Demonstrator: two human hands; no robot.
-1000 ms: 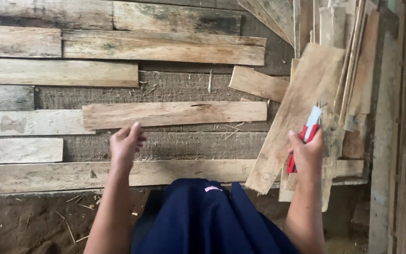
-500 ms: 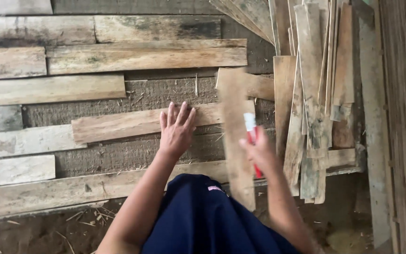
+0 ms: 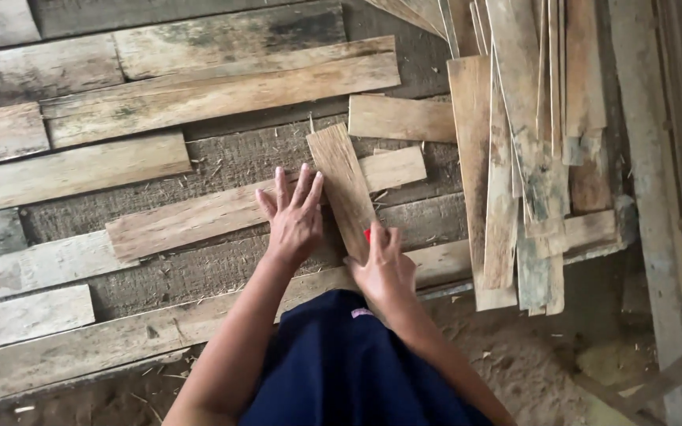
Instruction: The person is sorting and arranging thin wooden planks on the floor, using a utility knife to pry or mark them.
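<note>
Short plank (image 3: 346,188) is being pinned flat on the wood floor, pretty much dead centre of the view, just ahead of the person's knees in the dark blue cloth (image 3: 341,363). Its long axis is being kept on a diagonal: far end tipped up and to the left, near end running down and to the right, so it's crossing over the longer pale board (image 3: 222,217) that's lying almost sideways under it.

Left hand (image 3: 294,217) is being held flat with the fingers spread wide, nothing being gripped. The palm is being rested mostly on the longer board, and the outermost fingertips are being laid right against the short plank's left edge, touching it or as good as.

Right hand (image 3: 382,264) is being kept at the plank's near end, fingers curled around a red tool (image 3: 368,234) of which only a small tip is being shown, so what kind of tool it is can't be told. That hand is being pressed down on or just beside the plank's lower right corner.

So the plank is being bracketed: one hand on the left flank about midway along, the other at the bottom end. Both are close, but the right one is being held nearer to the end grain while the left is nearer to the long side.

Off to the right a stack of loose planks (image 3: 515,158) is being left standing lengthwise, well apart from both hands.
</note>
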